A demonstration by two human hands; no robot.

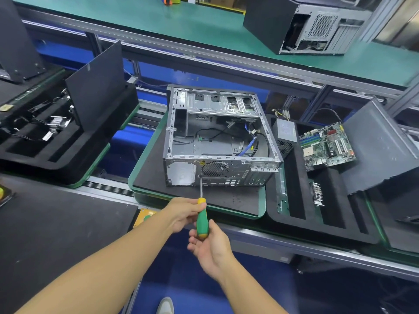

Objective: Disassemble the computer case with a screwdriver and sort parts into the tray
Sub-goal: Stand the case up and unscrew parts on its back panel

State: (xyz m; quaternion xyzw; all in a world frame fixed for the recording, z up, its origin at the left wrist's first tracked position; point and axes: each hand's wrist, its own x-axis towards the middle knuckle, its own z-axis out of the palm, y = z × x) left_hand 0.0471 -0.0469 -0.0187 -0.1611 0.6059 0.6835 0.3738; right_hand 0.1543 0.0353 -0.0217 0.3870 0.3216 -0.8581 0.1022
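2 hands are closed on 1 screwdriver [201, 219] with a green and yellow handle. The upper end of the handle, by the yellow collar, is gripped by the left hand [183, 211], whose fingers are curled round it. The butt of the handle is held by the right hand [212, 245], with the palm turned up, the thumb laid along the green grip and the fingers curled beneath it. The metal shaft is pointed away from the person, and its tip is set against the rear panel of the computer case [220, 137], just left of the round fan grille [214, 168]. The case is laid on its side, open face up, on a black mat [149, 175] with a green rim on the surface [106, 188]; black and blue cables [249, 143] are seen inside it. Just right of the mat, a black foam tray [294, 207] with long slots is placed. A motherboard [326, 146] and a grey power supply [284, 132] are rested at its far end, and a dark side panel [381, 146] is leaned across its right part. A 2nd tray [34, 155] with small parts is seen at the left, and a 2nd case [303, 23] on the green shelf [204, 23] beyond
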